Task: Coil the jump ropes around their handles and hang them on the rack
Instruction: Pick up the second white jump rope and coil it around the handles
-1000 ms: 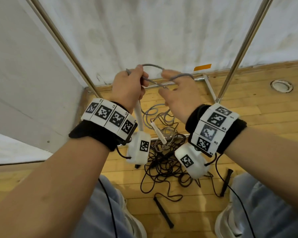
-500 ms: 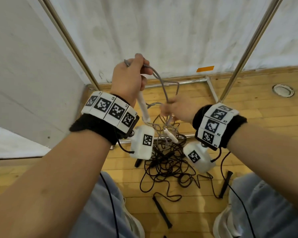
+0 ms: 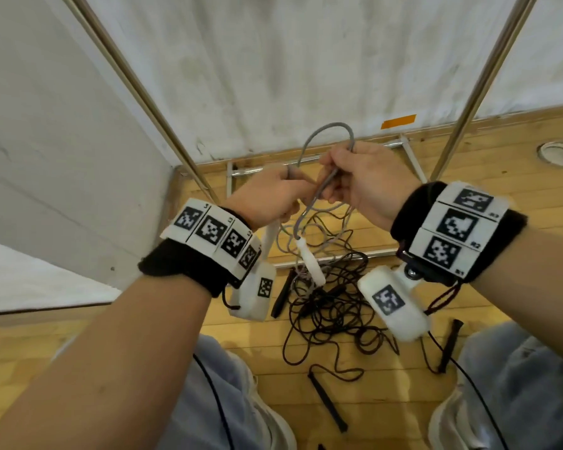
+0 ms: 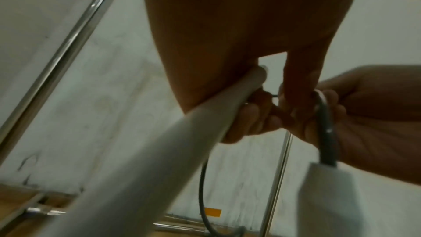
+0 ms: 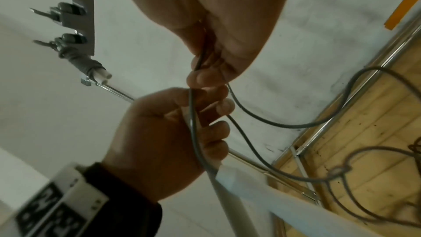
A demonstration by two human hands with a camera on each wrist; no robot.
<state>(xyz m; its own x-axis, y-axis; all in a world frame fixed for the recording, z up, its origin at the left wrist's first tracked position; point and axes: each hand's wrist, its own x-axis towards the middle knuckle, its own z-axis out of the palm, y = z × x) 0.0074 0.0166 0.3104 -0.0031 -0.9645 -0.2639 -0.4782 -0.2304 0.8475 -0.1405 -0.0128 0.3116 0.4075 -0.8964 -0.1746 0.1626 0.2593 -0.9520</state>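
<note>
My left hand [image 3: 267, 196] grips a white jump-rope handle [image 4: 159, 150] that points down toward my wrist. My right hand [image 3: 361, 180] pinches the grey cord [image 3: 330, 128] of the same rope, which arches in a loop above both hands. The second white handle [image 3: 311, 264] dangles below them on the cord. The rest of the grey cord [image 5: 341, 168] trails to the wooden floor. On the rack's hook strip [image 5: 75, 6], up and left in the right wrist view, hangs a coiled grey rope [image 5: 86, 64] with white handle ends.
A tangle of black jump ropes [image 3: 332, 306] with black handles [image 3: 327, 401] lies on the floor between my feet. Two slanted metal rack poles [image 3: 137, 89] [image 3: 478, 82] rise left and right, with a metal base frame [image 3: 306, 160] by the white wall.
My right hand has risen from below the left hand to level with it, carrying the grey cord up into a loop. The left hand has dropped a little, still holding the handle.
</note>
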